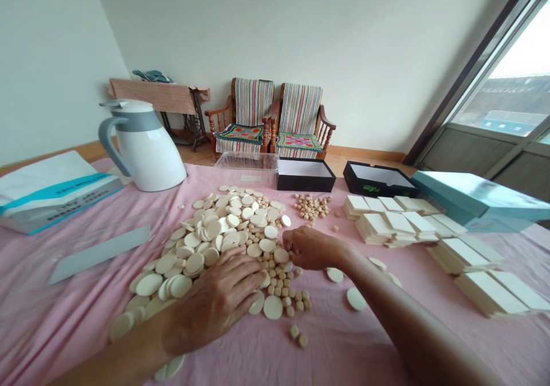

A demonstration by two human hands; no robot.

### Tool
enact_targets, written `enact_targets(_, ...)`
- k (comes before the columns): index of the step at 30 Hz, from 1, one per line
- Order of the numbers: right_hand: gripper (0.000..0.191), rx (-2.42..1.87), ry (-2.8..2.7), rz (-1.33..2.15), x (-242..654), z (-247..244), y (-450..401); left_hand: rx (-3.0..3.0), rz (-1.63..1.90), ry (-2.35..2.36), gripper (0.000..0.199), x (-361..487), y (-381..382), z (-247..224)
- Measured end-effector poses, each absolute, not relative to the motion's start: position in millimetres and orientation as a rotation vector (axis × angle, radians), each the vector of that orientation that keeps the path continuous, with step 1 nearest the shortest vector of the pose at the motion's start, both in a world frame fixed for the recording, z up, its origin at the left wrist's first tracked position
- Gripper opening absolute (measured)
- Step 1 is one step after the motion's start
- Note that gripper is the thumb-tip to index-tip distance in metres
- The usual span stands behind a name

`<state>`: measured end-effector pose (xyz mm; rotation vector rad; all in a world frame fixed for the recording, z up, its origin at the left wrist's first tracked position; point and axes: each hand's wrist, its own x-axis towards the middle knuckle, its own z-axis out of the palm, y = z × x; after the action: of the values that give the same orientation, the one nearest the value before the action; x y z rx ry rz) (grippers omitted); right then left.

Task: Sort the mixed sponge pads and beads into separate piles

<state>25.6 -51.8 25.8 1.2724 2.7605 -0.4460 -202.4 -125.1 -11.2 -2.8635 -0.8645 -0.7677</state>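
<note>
A heap of pale round wooden discs [195, 260] covers the middle of the pink cloth. Small wooden cubes [279, 283] lie mixed in along its right and near edges. My left hand [219, 294] rests palm down on the near side of the heap, fingers stretched over discs and beside the cubes. At the heap's right edge is my right hand [311, 248], its fingers curled in near a disc and some cubes. Whatever those fingers may hold is hidden. Past it sits a separate small pile of wooden cubes [313, 207].
Stacks of pale rectangular tiles [391, 225] stand to the right, before a light blue box [476, 197]. Behind are a clear plastic tub [247, 168], a black tray [306, 182] and another black box [380, 186]. A white jug [150, 151] and a tissue-like pack [55, 188] stand left.
</note>
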Motion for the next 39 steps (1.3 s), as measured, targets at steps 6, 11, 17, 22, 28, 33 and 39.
enact_targets(6,0.026,1.262,2.74,-0.444,25.4,26.2,-51.0,-2.858,-0.776,-0.853,0.024,-202.3,-124.9,-11.7)
enact_targets(11,0.027,1.243,2.72,-0.454,25.6,26.9,-50.4,-2.852,-0.785,-0.845,0.024,-202.4,-124.5,-11.9)
enact_targets(17,0.025,1.238,2.746,-0.434,24.8,25.7,-51.3,-2.852,-0.776,-0.847,0.024,-202.4,-124.2,-12.2)
enact_targets(22,0.02,1.286,2.744,-0.39,33.1,31.2,-47.2,-2.862,-0.75,-0.855,0.024,-203.5,-124.3,-13.8)
enact_targets(28,0.015,1.696,2.701,-0.227,68.7,27.5,-20.8,-2.867,-0.736,-0.858,0.024,-203.9,-123.2,-15.3)
enact_targets(33,0.015,2.053,2.671,-0.027,80.2,17.5,-3.9,-2.862,-0.749,-0.857,0.024,-203.1,-123.6,-14.0)
enact_targets(39,0.009,1.433,2.753,-0.58,60.6,33.9,-27.1,-2.864,-0.75,-0.849,0.024,-202.7,-124.9,-10.7)
